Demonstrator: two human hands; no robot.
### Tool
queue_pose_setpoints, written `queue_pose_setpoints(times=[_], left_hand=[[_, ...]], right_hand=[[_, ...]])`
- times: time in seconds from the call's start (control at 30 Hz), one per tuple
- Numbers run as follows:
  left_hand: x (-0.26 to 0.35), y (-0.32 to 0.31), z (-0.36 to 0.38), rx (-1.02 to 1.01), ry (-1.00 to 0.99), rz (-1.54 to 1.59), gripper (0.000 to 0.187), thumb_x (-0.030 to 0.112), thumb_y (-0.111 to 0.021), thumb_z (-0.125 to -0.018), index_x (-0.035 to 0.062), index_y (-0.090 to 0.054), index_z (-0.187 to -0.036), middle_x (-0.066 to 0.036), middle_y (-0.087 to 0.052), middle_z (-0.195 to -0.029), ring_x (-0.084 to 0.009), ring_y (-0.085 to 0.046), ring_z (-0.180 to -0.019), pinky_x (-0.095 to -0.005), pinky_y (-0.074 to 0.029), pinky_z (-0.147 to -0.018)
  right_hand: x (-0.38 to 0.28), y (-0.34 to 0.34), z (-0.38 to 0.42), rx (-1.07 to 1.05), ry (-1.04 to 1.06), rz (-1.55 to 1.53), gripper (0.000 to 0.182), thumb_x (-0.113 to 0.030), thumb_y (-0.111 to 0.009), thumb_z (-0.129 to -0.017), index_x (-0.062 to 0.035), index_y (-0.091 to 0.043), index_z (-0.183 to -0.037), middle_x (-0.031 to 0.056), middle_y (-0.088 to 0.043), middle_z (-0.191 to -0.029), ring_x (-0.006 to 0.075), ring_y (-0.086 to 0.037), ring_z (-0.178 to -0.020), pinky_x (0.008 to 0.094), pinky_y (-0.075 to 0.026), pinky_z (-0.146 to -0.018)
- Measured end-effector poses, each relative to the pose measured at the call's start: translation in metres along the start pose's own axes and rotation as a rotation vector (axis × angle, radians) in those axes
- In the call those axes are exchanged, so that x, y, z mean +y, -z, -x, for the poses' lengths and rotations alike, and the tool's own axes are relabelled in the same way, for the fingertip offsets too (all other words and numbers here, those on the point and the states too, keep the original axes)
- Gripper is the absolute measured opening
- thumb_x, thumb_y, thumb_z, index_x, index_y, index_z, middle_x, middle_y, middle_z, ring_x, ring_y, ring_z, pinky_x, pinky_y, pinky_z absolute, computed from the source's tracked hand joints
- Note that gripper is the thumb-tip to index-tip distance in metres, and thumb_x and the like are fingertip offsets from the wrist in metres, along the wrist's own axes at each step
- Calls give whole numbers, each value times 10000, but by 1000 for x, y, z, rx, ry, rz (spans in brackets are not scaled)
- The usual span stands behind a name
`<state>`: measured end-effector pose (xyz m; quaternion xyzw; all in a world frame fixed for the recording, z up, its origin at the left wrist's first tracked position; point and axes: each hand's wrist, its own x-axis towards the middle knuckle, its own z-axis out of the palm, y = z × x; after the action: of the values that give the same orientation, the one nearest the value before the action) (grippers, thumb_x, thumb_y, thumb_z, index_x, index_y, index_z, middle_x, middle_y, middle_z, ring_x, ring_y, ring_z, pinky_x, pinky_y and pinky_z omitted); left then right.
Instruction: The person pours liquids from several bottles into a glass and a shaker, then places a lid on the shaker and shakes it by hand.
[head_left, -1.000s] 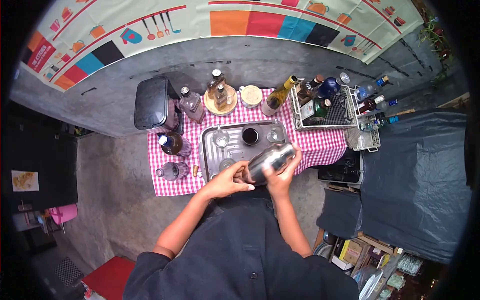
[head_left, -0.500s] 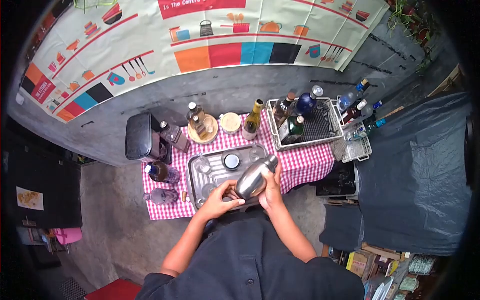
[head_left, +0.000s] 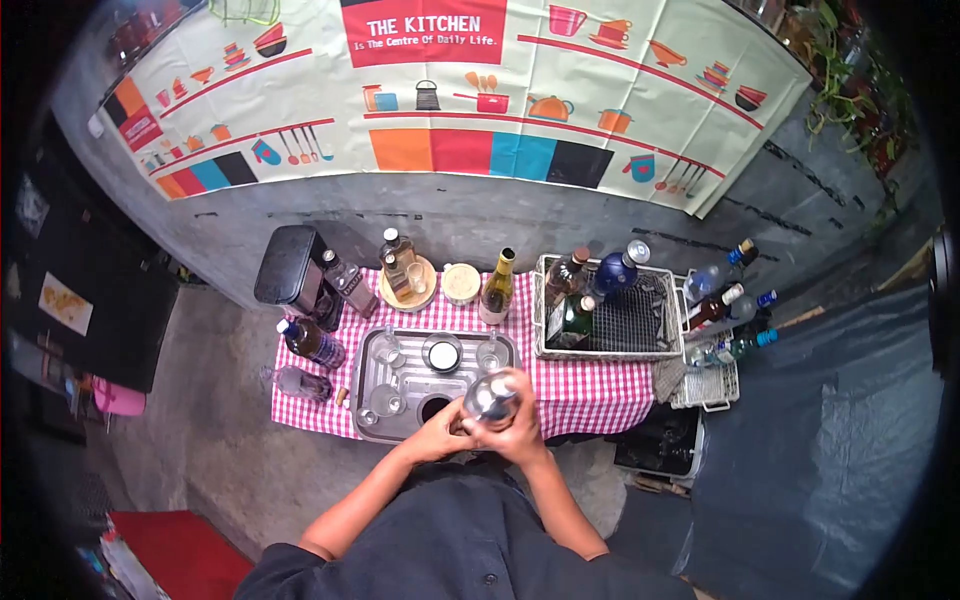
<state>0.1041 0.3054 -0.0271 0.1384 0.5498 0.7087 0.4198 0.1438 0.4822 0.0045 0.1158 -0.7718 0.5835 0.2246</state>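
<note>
A shiny metal cocktail shaker (head_left: 491, 398) is held up over the front right part of the grey ribbed tray (head_left: 362, 372). My right hand (head_left: 517, 437) is closed round its right side, slightly blurred. My left hand (head_left: 437, 436) is closed against its lower left side, fingertips partly hidden. The shaker points largely toward the camera. On the tray stand clear glasses (head_left: 388, 346), a round container with a white top (head_left: 443, 355) and, beside my left hand, a dark-looking round vessel (head_left: 434, 407).
Bottles surround the tray on the checked cloth (head_left: 590, 385): dark ones (head_left: 312, 343) at left, a green-yellow one (head_left: 497, 288) behind. A white wire basket (head_left: 610, 354) with bottles stands right. A cork (head_left: 342, 397) lies by the tray's left edge. A black lidded bin (head_left: 286, 268) stands back left.
The shaker has swung from a slanted side-on pose to one pointing more at the camera, and sits lower relative to the tray. Both hands stay on it. The view has tilted upward.
</note>
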Motion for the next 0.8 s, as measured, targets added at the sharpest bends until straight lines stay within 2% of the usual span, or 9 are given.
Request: queue_pose_setpoints(times=[0.07,0.2,0.33,0.4,0.53,0.6,0.63,0.73,0.8], left_hand=[[0,-2,-2,21,-59,-149,744,159,-797,-784,15,-405,-1400,-90,-557,-1268,-172,-527,-1199,-323,-430,-1023],[12,0,9,60,-38,-169,799,157,-806,-739,9,-397,-1410,-99,-548,-1298,-180,-508,-1227,-341,-422,-1032],[34,12,17,65,110,-215,744,116,-813,-788,-3,-398,-1393,-108,-585,-1198,-150,-617,-1046,-298,-506,-897],[35,19,20,59,3,-82,668,91,-801,-812,-7,-429,-1358,-104,-601,-1117,-133,-642,-931,-264,-520,-837],[50,42,30,-19,-45,-136,576,71,-768,-842,2,-463,-1325,-40,-594,-993,-109,-611,-929,-250,-509,-820],[55,53,36,-8,-67,-96,533,88,-742,-869,28,-486,-1332,-34,-608,-1046,-108,-588,-980,-275,-486,-904],[58,61,38,-23,-69,-91,521,109,-734,-881,31,-484,-1331,-25,-596,-1040,-98,-572,-978,-268,-474,-905],[59,81,48,-11,-37,-113,526,119,-737,-881,42,-479,-1332,-16,-581,-1047,-93,-563,-975,-260,-465,-894],[59,92,57,-10,-5,-155,557,108,-738,-879,58,-449,-1352,-25,-572,-1115,-108,-560,-1049,-272,-460,-928]], right_hand=[[-9,2,-10,-122,226,60,905,-156,-890,-671,-185,-315,-1370,227,-492,-1278,407,-540,-1153,486,-484,-933],[-1,-7,-7,-123,192,-2,918,-148,-893,-655,-162,-310,-1363,225,-483,-1284,407,-527,-1163,474,-480,-940],[10,-28,4,302,-285,-414,864,-158,-818,-748,-112,-265,-1410,150,-456,-1279,250,-502,-1161,405,-466,-966],[11,-37,-1,488,-522,-742,768,-196,-734,-813,-123,-264,-1415,97,-469,-1256,220,-510,-1143,368,-487,-941],[25,-50,-2,470,-829,-1163,340,-329,-561,-967,-139,-476,-1236,50,-599,-1095,195,-626,-976,395,-530,-897],[21,-67,-1,538,-856,-1136,494,-496,-523,-966,-60,-539,-1199,172,-649,-1108,286,-637,-1040,424,-536,-902],[23,-74,1,547,-850,-1134,494,-496,-523,-966,-60,-539,-1199,172,-649,-1108,286,-637,-1040,424,-536,-902],[25,-97,1,630,-812,-1007,510,-394,-585,-948,-64,-454,-1314,147,-602,-1177,260,-612,-1065,409,-524,-921],[-9,-113,-14,666,-560,-678,688,-167,-663,-871,-118,-281,-1441,75,-492,-1249,191,-545,-1104,369,-495,-942]])
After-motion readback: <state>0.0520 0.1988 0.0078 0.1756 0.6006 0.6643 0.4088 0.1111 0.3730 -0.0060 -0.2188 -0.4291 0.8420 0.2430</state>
